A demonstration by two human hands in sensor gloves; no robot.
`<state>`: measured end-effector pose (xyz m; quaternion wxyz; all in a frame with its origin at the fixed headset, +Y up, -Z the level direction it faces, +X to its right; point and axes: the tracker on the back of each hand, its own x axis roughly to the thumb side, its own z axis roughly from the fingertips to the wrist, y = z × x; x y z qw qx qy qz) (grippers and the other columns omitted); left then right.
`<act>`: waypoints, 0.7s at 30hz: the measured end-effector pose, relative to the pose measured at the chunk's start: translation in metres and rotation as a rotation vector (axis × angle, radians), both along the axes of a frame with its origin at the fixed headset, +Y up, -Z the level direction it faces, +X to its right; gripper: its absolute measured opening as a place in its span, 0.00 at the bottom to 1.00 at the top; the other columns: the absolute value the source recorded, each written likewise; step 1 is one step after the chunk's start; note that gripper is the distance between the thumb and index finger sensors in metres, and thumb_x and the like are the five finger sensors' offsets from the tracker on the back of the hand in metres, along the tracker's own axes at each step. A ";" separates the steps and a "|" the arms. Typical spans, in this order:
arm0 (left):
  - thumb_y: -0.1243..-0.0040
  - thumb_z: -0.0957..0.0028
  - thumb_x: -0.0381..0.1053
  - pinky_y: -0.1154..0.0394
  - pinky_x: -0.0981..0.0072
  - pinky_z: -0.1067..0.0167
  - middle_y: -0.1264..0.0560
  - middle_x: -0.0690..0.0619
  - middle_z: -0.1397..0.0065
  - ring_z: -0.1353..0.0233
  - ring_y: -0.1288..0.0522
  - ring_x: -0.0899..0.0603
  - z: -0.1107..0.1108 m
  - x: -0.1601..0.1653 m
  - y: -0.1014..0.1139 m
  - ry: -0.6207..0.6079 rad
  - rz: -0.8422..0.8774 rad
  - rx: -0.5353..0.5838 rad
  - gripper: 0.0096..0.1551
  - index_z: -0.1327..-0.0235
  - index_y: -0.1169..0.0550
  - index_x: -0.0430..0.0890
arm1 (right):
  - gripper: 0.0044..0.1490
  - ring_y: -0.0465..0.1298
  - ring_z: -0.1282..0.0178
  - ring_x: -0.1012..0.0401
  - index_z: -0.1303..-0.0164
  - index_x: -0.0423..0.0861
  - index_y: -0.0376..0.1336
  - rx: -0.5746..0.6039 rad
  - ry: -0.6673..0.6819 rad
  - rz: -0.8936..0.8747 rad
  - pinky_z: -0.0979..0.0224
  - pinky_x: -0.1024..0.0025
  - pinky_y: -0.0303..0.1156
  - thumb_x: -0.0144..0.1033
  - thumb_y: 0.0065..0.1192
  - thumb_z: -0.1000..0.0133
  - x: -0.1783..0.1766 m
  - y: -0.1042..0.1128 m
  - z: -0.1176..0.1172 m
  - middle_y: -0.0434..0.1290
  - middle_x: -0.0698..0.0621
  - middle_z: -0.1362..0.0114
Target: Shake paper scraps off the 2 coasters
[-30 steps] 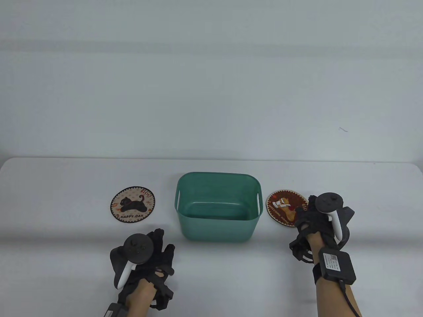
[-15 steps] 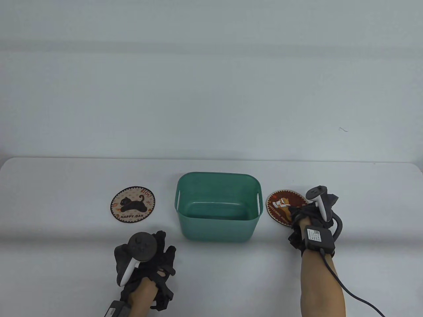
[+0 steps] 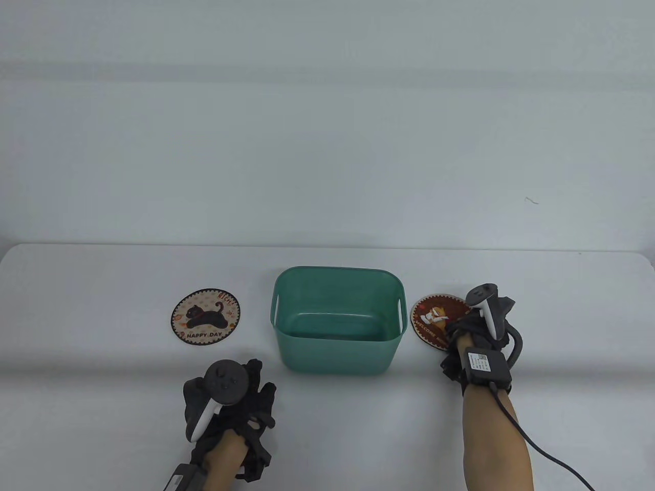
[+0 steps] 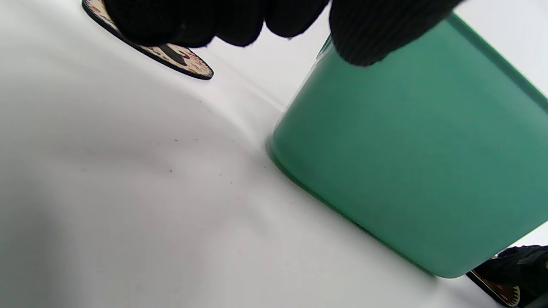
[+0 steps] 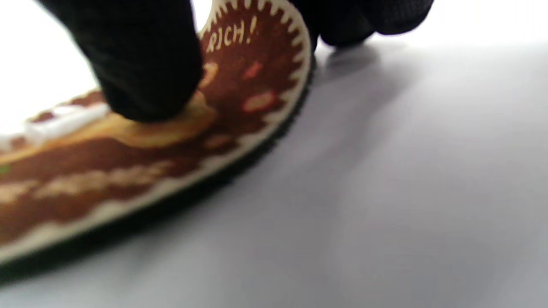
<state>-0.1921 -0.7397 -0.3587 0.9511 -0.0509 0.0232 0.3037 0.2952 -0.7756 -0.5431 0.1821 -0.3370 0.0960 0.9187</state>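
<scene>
A brown coaster [image 3: 429, 323] with white paper scraps [image 5: 64, 119] on it lies right of the green bin [image 3: 337, 355]. My right hand [image 3: 457, 330] is at its near right edge. The thumb [image 5: 145, 64] presses on the coaster's top [image 5: 171, 141] while the other fingers [image 5: 355, 21] curl at its rim, pinching it. A cream coaster [image 3: 205, 317] with a black cat lies left of the bin. I can make out no scraps on it. My left hand [image 3: 253, 381] rests on the table below it, fingers [image 4: 257, 17] relaxed and empty.
The bin's wall [image 4: 406, 171] stands close to the right of my left hand, and nothing shows inside it. The white table [image 3: 102, 388] ends at a far edge in front of a pale wall. A cable trails from my right wrist.
My right hand has turned at the wrist and slid left onto the brown coaster, closing on its edge. The left hand has drifted slightly to the right.
</scene>
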 end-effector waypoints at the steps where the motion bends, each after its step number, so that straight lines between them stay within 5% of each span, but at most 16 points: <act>1: 0.41 0.48 0.55 0.32 0.44 0.37 0.41 0.39 0.27 0.28 0.38 0.29 0.000 0.000 0.000 0.001 -0.002 0.001 0.38 0.30 0.40 0.45 | 0.53 0.63 0.36 0.53 0.34 0.52 0.41 0.033 -0.015 0.000 0.34 0.56 0.61 0.44 0.74 0.56 0.001 0.000 0.002 0.64 0.51 0.37; 6: 0.41 0.48 0.55 0.32 0.44 0.37 0.41 0.39 0.27 0.29 0.38 0.29 0.001 0.002 0.002 -0.006 0.007 0.006 0.38 0.29 0.41 0.44 | 0.46 0.70 0.47 0.52 0.34 0.46 0.50 0.160 -0.034 -0.177 0.43 0.55 0.66 0.34 0.75 0.56 0.015 0.002 0.015 0.72 0.49 0.48; 10: 0.41 0.48 0.55 0.31 0.44 0.38 0.40 0.39 0.27 0.29 0.37 0.28 0.002 0.005 0.002 -0.025 0.024 0.011 0.37 0.30 0.40 0.44 | 0.27 0.76 0.59 0.56 0.43 0.48 0.61 0.242 -0.134 -0.410 0.52 0.59 0.72 0.37 0.63 0.52 0.032 0.003 0.039 0.73 0.45 0.48; 13: 0.41 0.48 0.55 0.31 0.45 0.38 0.40 0.39 0.27 0.29 0.37 0.28 0.003 0.009 0.003 -0.042 0.033 0.020 0.38 0.30 0.40 0.44 | 0.25 0.79 0.67 0.59 0.43 0.48 0.61 0.323 -0.193 -0.596 0.59 0.61 0.76 0.39 0.59 0.51 0.040 0.004 0.061 0.77 0.45 0.50; 21: 0.42 0.48 0.55 0.30 0.46 0.39 0.39 0.40 0.28 0.31 0.35 0.29 0.009 0.019 0.007 -0.086 0.110 0.101 0.37 0.30 0.41 0.44 | 0.26 0.79 0.63 0.59 0.42 0.48 0.58 0.646 -0.231 -0.964 0.56 0.62 0.75 0.39 0.56 0.49 0.034 0.043 0.128 0.76 0.47 0.48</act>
